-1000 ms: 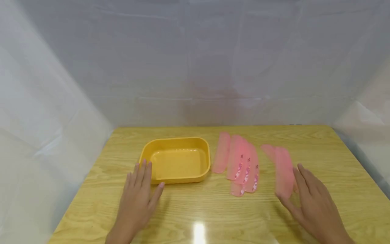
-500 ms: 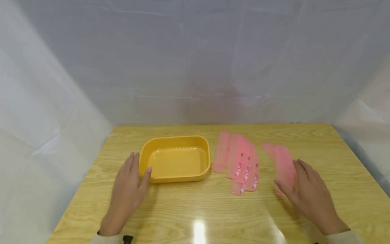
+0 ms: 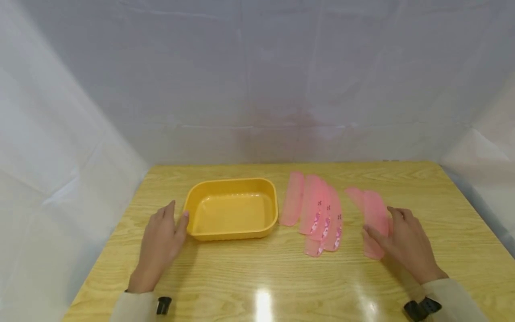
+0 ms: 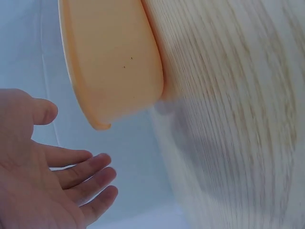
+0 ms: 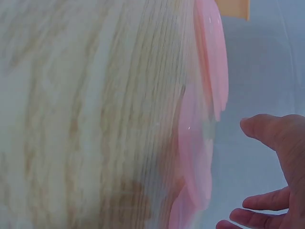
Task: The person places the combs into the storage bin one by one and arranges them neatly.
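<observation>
My left hand hovers beside the near left corner of a shallow yellow plastic basin. In the left wrist view its fingers are loosely bent and apart from the basin's rim. The right hand is over the right edge of a small group of flat, curved, translucent pink pieces, thumb and fingers spread with nothing held. It partly hides one piece from above. Left of these lies a larger overlapping set of similar pink pieces, several with small printed pictures near the lower end.
A separate pink strip lies between the basin and the larger set. Everything rests on a wood-grain table. Pale sheeting hangs behind and at both sides. Dark straps are at the cuffs.
My left hand has drawn back leftward from the basin's rim. The right hand has pulled slightly back, its fingers a little more bent. Both sleeves have come into view; the pink pieces and basin stay put.
</observation>
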`<move>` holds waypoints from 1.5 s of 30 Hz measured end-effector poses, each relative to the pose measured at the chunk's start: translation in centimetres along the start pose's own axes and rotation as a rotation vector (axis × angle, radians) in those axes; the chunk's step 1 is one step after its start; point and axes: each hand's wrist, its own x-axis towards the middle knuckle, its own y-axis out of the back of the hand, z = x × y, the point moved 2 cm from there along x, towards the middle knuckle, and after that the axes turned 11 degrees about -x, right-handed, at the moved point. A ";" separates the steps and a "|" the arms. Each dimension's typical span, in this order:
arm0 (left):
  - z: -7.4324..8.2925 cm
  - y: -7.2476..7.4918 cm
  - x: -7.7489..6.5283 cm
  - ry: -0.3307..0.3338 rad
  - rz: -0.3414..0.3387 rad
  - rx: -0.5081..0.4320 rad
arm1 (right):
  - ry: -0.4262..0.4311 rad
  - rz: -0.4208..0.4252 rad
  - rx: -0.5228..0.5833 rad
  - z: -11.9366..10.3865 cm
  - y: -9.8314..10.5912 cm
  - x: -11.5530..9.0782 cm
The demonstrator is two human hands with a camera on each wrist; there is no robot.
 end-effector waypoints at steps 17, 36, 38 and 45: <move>-0.9 -0.2 0.7 0.120 -0.085 -0.095 | -0.091 -0.170 0.003 1.4 -1.6 1.7; -0.9 -0.9 1.0 0.142 -0.107 -0.122 | -0.114 -0.183 -0.036 1.4 -2.2 2.0; -0.9 -1.0 1.0 0.146 -0.115 -0.117 | -0.114 -0.184 -0.036 1.4 -2.2 2.1; -0.9 -1.1 1.0 0.188 -0.142 -0.144 | -0.103 -0.171 -0.045 1.2 -1.9 2.1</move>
